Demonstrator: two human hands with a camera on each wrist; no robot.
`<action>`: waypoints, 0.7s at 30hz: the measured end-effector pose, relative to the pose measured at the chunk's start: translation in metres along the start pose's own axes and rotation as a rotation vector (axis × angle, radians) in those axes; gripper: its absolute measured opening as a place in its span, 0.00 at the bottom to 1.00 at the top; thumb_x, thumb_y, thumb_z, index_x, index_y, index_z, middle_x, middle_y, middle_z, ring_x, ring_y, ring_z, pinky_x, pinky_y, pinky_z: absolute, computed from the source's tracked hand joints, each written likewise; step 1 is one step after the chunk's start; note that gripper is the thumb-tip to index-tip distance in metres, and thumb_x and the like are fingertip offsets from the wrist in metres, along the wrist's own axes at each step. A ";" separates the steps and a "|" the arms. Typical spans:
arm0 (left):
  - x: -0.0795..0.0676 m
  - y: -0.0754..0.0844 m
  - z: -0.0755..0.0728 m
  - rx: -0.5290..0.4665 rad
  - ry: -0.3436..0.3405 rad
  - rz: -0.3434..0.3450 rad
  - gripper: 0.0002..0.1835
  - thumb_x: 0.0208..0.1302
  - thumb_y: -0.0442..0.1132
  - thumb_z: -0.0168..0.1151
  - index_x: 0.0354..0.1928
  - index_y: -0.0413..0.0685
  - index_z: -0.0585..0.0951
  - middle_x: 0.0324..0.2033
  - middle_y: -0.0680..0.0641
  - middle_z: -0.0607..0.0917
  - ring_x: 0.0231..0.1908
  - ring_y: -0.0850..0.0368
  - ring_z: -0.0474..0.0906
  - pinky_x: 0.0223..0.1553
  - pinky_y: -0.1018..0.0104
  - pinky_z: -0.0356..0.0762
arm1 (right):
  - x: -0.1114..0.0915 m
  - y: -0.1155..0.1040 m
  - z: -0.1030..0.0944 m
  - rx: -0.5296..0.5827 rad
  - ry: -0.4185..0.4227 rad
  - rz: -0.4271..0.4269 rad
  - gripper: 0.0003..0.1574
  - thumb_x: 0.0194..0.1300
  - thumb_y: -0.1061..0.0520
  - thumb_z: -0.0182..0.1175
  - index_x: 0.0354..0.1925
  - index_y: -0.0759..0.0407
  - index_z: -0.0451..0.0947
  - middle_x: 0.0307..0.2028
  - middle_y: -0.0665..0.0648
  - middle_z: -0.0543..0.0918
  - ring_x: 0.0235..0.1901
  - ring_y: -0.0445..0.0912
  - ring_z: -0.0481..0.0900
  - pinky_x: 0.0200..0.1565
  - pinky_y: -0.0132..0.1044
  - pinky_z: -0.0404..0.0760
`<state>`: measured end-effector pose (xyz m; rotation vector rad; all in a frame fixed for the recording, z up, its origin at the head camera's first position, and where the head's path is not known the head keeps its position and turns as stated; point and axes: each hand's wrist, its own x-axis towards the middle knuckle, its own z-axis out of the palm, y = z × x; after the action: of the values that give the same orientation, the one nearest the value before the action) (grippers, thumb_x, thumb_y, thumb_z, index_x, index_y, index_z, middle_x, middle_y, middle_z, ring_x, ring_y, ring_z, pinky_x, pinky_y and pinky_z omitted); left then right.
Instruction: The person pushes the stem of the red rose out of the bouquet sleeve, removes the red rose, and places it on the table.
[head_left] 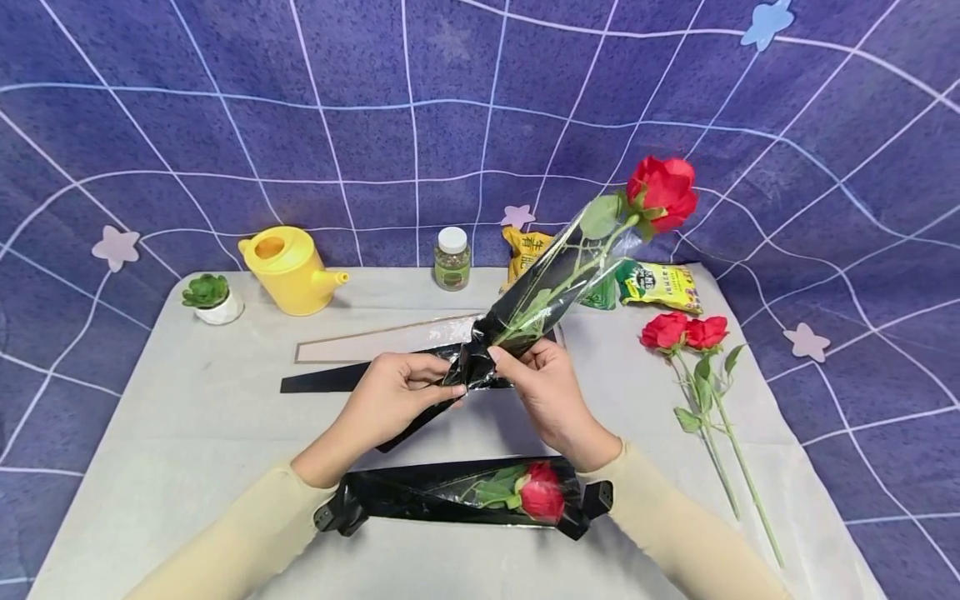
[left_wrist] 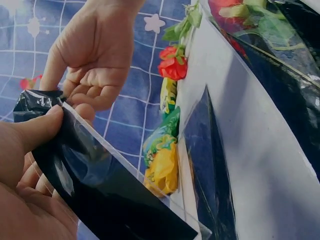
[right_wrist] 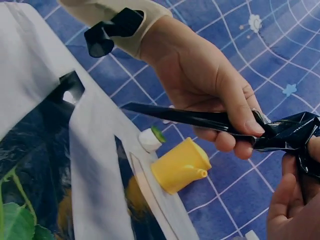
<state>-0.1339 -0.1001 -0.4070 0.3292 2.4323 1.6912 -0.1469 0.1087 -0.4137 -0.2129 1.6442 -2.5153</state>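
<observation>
1. Cream sleeves [head_left: 247,533] reach in from the near edge; between them a wrapped rose [head_left: 420,492] lies on the pale counter [head_left: 180,467].
2. Above mid-counter, a held rose [head_left: 555,292] in black and clear film slants up rightward, its red bloom [head_left: 663,192] standing out of the top (probably angled so the petals escape crushing).
3. Left hand [head_left: 397,392]: nearly closed, thumb and bent fingers pinching the wrapping's black tail [head_left: 416,423].
4. Right hand [head_left: 547,392]: fingers bent, thumb pinching the gathered waist [head_left: 474,358], seemingly to hold the bunch tight.
5. Flat wrappers [head_left: 318,380] lie behind; loose roses [head_left: 664,331] rest well apart at right, perhaps for elbow room.
6. Along the back: potted plant [head_left: 206,292], watering can [head_left: 288,275], jar [head_left: 452,262], packets [head_left: 660,285].
</observation>
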 end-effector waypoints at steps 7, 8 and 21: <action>-0.006 -0.005 -0.013 0.200 -0.060 0.112 0.09 0.57 0.56 0.64 0.28 0.65 0.85 0.14 0.62 0.78 0.15 0.66 0.63 0.19 0.68 0.63 | 0.007 -0.014 -0.008 -0.022 0.088 -0.019 0.10 0.56 0.60 0.68 0.36 0.63 0.80 0.33 0.56 0.80 0.30 0.44 0.75 0.35 0.33 0.74; -0.007 -0.005 -0.015 0.238 -0.053 0.124 0.09 0.57 0.57 0.63 0.26 0.66 0.85 0.11 0.62 0.75 0.14 0.64 0.57 0.18 0.67 0.59 | 0.009 -0.019 -0.010 -0.015 0.096 -0.032 0.10 0.55 0.61 0.68 0.36 0.64 0.79 0.32 0.56 0.79 0.30 0.43 0.74 0.34 0.33 0.74; -0.006 -0.003 -0.023 0.241 -0.075 0.122 0.18 0.53 0.57 0.68 0.44 0.62 0.83 0.31 0.63 0.81 0.27 0.68 0.72 0.31 0.69 0.72 | 0.010 -0.023 -0.015 -0.012 0.097 -0.058 0.10 0.54 0.63 0.69 0.35 0.64 0.79 0.30 0.55 0.78 0.27 0.43 0.73 0.31 0.32 0.73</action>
<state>-0.1339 -0.1232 -0.4022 0.5720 2.6104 1.3990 -0.1603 0.1294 -0.3977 -0.1443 1.7128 -2.5973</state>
